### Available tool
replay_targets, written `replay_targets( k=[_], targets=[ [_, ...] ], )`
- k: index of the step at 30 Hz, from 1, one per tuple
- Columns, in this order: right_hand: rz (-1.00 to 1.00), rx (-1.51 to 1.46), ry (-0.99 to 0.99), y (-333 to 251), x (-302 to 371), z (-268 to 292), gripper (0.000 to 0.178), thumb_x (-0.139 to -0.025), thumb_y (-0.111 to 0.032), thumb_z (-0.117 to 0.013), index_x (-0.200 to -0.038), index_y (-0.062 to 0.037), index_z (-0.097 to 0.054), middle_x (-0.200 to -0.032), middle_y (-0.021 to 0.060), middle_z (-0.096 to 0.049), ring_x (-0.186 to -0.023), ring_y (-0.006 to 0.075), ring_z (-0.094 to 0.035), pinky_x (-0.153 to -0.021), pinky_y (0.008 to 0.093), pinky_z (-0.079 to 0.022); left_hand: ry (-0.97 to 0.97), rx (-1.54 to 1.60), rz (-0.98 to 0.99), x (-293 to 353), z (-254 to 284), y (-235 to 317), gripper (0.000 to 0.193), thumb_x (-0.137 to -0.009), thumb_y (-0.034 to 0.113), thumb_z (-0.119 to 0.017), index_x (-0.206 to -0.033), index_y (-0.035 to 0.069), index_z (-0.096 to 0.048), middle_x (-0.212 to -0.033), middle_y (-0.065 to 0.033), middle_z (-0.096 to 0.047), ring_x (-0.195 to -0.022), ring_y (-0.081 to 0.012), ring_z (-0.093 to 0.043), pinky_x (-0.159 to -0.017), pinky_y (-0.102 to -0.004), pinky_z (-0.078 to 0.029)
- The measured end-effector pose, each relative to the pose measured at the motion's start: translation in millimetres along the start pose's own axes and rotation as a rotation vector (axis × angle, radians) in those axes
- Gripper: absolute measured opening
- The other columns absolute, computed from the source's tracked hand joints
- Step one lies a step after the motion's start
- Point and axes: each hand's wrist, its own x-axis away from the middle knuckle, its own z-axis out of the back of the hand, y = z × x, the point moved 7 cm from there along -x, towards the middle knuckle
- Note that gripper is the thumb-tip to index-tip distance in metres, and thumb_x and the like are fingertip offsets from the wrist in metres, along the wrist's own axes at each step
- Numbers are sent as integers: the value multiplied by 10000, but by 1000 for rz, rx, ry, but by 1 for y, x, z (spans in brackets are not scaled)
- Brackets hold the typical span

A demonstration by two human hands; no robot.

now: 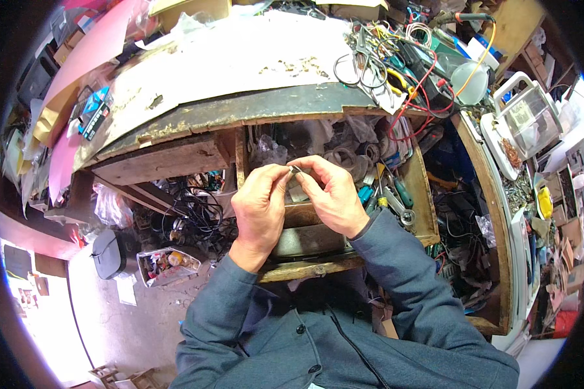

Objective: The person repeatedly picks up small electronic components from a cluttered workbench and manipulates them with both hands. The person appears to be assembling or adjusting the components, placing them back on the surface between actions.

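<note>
Above an open wooden drawer (344,267), my left hand (261,202) and my right hand (334,196) meet at the fingertips. Pinched between them is a small dark piece (295,170), too small to name. Both thumbs and forefingers are pressed together around it. Beneath my hands the drawer holds clear plastic bags (269,150), rolls of tape (340,157) and, to the right, several screwdrivers (383,194). A metal box (308,241) lies near the drawer's front, partly under my hands.
Behind the drawer stretches a worn workbench (240,107) covered with pale sheet. Scissors (362,61), pliers (399,79) and red test leads (428,71) crowd its right end. Black cables (198,211) and a bin of odds and ends (169,266) lie left. A clear-lidded container (529,123) stands right.
</note>
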Motion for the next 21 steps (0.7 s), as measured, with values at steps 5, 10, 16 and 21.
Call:
replay_targets(
  k=[5, 10, 16, 21],
  targets=[
    [65, -132, 76, -2, -2, 1, 174, -1030, -91, -640, -1146, 30, -686, -925, 51, -733, -843, 82, -642, -752, 270, -538, 31, 110, 124, 0, 0, -3, 104, -911, -30, -756, -1012, -7, -760, -948, -123, -760, -845, -204, -736, -756, -312, -579],
    [-76, -127, 81, -10, 1, 9, 156, -1041, -89, -633, -1137, 25, -679, -930, 17, -722, -855, 67, -643, -761, 254, -535, 6, 673, 500, 10, -12, -44, 141, -1021, 34, -684, -1134, -47, -710, -1002, -112, -771, -922, -206, -769, -822, -306, -627],
    [14, -197, 60, -7, -3, 8, 154, -1024, -102, -669, -1116, 17, -701, -946, 20, -735, -856, 55, -639, -766, 241, -535, -68, 888, 671, 14, -20, -55, 183, -1024, 84, -693, -1150, -49, -690, -1007, -157, -769, -870, -237, -779, -792, -337, -658],
    [-3, -153, 69, -3, -4, 8, 126, -1005, -94, -698, -1069, 13, -719, -948, 25, -745, -851, 55, -642, -758, 241, -537, -147, 1014, 760, 16, -25, -58, 200, -1014, 84, -704, -1154, -58, -693, -1002, -172, -769, -861, -241, -781, -786, -335, -666]
  ],
)
